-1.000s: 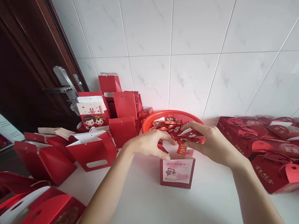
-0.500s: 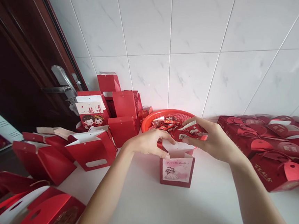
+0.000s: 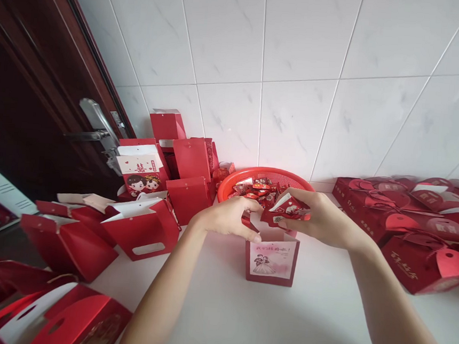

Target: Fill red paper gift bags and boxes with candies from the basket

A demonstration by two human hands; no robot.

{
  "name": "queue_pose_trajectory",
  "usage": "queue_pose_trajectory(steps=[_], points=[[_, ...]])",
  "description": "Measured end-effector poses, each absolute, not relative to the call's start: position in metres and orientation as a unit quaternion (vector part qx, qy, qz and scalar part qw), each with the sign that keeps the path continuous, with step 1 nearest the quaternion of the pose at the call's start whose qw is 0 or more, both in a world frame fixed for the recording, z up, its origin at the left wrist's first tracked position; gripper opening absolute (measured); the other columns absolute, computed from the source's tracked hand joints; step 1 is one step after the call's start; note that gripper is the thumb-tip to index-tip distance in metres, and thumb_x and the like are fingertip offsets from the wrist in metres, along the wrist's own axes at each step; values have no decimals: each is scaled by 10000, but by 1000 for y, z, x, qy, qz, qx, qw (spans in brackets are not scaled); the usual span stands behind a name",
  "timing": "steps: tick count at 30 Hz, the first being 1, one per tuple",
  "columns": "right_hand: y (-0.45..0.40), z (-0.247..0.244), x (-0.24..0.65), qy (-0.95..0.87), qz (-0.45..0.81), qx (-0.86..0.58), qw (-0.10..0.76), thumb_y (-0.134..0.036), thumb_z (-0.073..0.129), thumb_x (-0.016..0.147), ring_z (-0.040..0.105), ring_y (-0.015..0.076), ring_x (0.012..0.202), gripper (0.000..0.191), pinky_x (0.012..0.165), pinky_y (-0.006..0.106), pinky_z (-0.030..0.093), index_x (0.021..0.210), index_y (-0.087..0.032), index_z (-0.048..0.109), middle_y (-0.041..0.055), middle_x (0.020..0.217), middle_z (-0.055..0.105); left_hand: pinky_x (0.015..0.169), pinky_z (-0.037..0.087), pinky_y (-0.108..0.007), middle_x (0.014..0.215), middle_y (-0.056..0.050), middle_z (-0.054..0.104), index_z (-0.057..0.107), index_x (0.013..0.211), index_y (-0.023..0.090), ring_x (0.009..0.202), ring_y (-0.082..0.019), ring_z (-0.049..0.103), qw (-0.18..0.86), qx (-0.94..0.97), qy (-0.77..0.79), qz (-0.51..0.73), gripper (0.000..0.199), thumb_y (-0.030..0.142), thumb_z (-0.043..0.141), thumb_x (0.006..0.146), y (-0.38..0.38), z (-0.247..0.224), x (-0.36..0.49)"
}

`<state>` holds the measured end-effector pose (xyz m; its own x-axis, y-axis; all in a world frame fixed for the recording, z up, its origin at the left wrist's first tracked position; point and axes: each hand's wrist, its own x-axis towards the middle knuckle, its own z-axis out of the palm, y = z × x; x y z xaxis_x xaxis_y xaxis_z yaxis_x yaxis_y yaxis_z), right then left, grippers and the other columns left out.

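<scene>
A small red gift box [image 3: 271, 261] with a pink-and-white bridal couple label stands upright on the white table, its top open. My left hand [image 3: 233, 218] grips the box's rim at its upper left, thumb on the near edge. Just above the opening, my right hand [image 3: 317, 218] holds a small red printed packet [image 3: 284, 209] with a pale edge, tilted down to the left. Right behind sits an orange-red plastic basket [image 3: 229, 180] with several wrapped candies [image 3: 260, 188] in it, partly hidden by my hands.
Several open red boxes [image 3: 140, 228] crowd the left, one showing a cartoon couple [image 3: 142, 183]. Several closed dark-red boxes with handles [image 3: 407, 257] line the right. A tiled wall [image 3: 232, 44] rises behind the table; a dark door with a metal handle [image 3: 92, 128] is at left.
My right hand has brought the packet slightly left and down, closer over the box opening. The left hand and the box have stayed nearly in place.
</scene>
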<state>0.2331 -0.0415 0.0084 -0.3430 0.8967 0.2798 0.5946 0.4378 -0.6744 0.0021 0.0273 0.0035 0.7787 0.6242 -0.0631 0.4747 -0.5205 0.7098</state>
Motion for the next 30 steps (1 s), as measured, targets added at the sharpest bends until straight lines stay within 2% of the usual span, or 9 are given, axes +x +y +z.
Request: queue_pose_trajectory(steps=[4,7,14,17,21,24,27,30], points=[[-41,8,231,-790,213,-479,320,-328,685,833,609,158,640,179,557,263,460,960,-205,654,20,806,720,986,486,-377,1228,-80,713,710,1170,198,1162,-285,629,373,866,320,96,523,346,849,688,27,4,2],[-41,8,230,-789,225,-473,321,-323,675,850,637,165,674,157,574,261,470,961,-214,663,25,840,735,974,488,-370,1237,-69,709,707,1181,212,1172,-289,625,368,869,314,101,538,352,854,683,27,4,2],[-41,8,231,-760,228,-465,393,-412,739,801,661,202,735,279,601,293,502,989,-222,657,38,885,732,969,487,-358,1258,-79,702,709,1203,217,1172,-284,624,368,869,316,100,557,337,855,679,28,3,2],[-40,7,231,-752,236,-482,383,-406,758,778,632,185,681,283,566,283,473,957,-222,637,18,810,709,964,488,-349,1248,-67,710,716,1199,223,1165,-280,632,377,869,303,106,545,335,851,683,28,3,2],[-37,2,227,-759,230,-511,332,-368,747,786,516,135,551,233,488,252,375,862,-233,572,-40,645,623,941,498,-355,1221,-61,720,710,1205,215,1119,-275,650,375,869,308,100,549,349,845,690,29,3,2],[-34,-1,224,-769,204,-506,334,-413,751,788,486,128,546,284,473,248,332,832,-232,537,-42,641,595,982,481,-367,1248,-57,710,711,1196,228,1175,-279,627,375,868,311,97,544,351,853,686,29,3,2],[-34,0,224,-772,196,-480,368,-459,689,851,548,146,607,269,498,252,383,897,-225,565,-7,726,636,1022,464,-382,1302,-48,686,707,1200,248,1250,-286,590,380,864,315,97,544,343,856,686,29,2,1],[-36,3,226,-772,195,-454,400,-432,613,909,598,161,682,224,550,259,445,985,-222,587,22,823,676,1028,467,-389,1319,-57,678,706,1193,244,1273,-290,577,386,861,315,100,537,339,856,686,29,2,1]])
